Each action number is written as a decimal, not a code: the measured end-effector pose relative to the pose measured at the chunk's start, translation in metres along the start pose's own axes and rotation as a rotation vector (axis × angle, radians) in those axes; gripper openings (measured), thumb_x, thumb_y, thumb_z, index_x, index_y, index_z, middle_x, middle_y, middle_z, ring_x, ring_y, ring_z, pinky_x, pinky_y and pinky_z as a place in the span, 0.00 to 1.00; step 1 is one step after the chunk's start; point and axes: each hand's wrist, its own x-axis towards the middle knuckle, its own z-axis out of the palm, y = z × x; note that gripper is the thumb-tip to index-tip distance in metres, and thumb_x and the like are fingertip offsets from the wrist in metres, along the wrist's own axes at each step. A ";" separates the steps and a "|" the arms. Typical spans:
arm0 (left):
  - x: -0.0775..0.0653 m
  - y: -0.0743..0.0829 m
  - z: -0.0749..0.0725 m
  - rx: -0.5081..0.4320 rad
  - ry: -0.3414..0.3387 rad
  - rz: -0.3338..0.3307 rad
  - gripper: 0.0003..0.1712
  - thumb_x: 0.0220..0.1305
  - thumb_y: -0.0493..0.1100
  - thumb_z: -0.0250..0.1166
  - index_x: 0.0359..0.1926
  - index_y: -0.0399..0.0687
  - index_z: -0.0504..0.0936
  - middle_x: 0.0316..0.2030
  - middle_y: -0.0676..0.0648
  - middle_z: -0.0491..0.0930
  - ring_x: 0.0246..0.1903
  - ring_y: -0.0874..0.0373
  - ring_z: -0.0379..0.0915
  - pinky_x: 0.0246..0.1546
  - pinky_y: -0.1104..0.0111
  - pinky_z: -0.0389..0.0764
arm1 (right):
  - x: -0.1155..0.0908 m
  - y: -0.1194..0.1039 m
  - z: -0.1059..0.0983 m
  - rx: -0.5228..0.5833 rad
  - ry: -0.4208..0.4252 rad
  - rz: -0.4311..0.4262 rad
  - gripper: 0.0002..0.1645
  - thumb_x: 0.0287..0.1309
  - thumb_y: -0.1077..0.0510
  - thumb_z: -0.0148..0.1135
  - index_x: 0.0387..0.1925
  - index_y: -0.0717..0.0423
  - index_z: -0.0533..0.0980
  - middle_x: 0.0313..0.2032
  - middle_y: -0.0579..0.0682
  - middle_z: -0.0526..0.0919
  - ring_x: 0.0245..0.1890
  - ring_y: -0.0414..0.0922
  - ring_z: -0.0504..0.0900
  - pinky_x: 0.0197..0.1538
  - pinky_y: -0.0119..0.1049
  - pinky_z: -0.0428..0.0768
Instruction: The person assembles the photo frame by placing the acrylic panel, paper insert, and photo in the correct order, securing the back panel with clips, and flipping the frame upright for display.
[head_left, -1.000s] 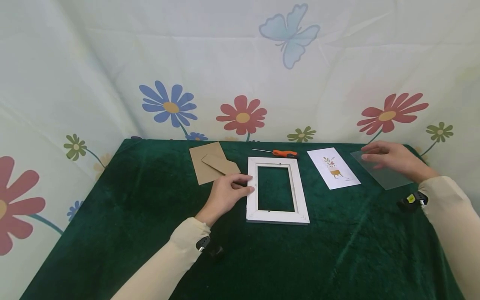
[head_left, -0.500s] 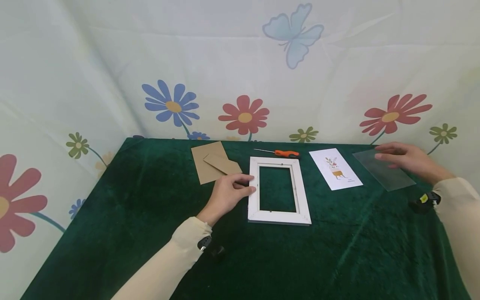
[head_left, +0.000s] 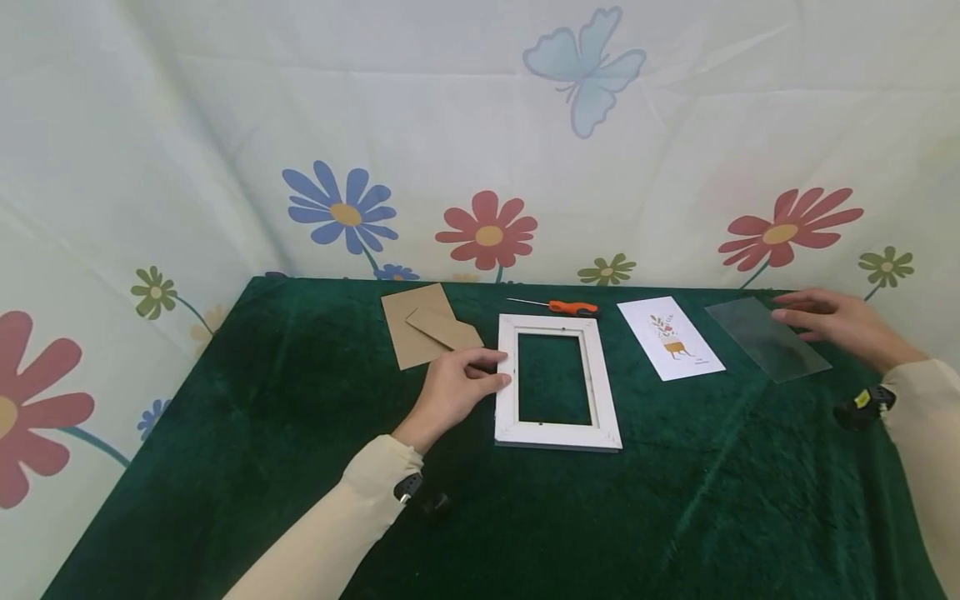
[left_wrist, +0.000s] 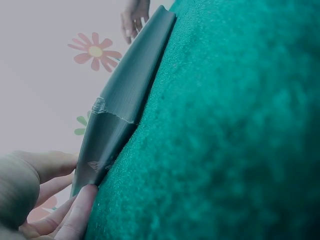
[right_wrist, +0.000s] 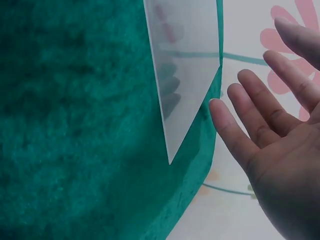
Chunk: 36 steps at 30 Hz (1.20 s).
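A white picture frame (head_left: 609, 392) without a pane lies flat on the green cloth in the head view. My left hand (head_left: 448, 392) pinches its left side; the left wrist view has thumb and fingers on either face of the frame's edge (left_wrist: 117, 100). Over at the right, my right hand (head_left: 847, 325) hovers by the right edge of a clear sheet (head_left: 772, 342), which lies on the cloth. In the right wrist view the fingers (right_wrist: 227, 117) are spread beside that sheet, holding nothing. Between frame and sheet lies a white card (head_left: 667, 358) printed with a plant in a pot.
Behind the frame lies a screwdriver (head_left: 573, 308) with an orange handle. A brown backing board (head_left: 408, 333) with a folded stand piece (head_left: 446, 329) is at the back left, partly behind my left hand. A flower-printed curtain (head_left: 637, 150) rises at the table's far edge.
My right hand has moved rightward from over the clear sheet to its right edge, uncovering more of it. The left hand keeps its grip on the frame.
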 end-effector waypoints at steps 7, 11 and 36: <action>-0.001 -0.002 -0.002 0.002 0.005 0.003 0.20 0.68 0.42 0.76 0.60 0.50 0.88 0.53 0.48 0.86 0.41 0.55 0.84 0.45 0.61 0.87 | 0.003 0.009 -0.001 -0.018 0.017 0.019 0.47 0.78 0.37 0.55 0.76 0.70 0.59 0.69 0.78 0.66 0.62 0.71 0.74 0.54 0.50 0.85; -0.002 -0.002 -0.003 0.000 0.005 0.000 0.20 0.68 0.42 0.76 0.60 0.50 0.88 0.53 0.48 0.86 0.41 0.55 0.84 0.45 0.61 0.87 | 0.004 0.011 0.000 -0.030 -0.006 0.013 0.45 0.80 0.39 0.54 0.75 0.73 0.60 0.68 0.81 0.67 0.61 0.73 0.76 0.58 0.60 0.81; 0.000 -0.003 -0.002 -0.005 -0.003 0.006 0.20 0.68 0.42 0.76 0.59 0.51 0.89 0.52 0.48 0.86 0.40 0.55 0.83 0.44 0.63 0.86 | 0.014 0.028 0.007 -0.155 -0.008 0.050 0.46 0.75 0.42 0.63 0.68 0.79 0.61 0.60 0.85 0.66 0.58 0.79 0.67 0.60 0.76 0.70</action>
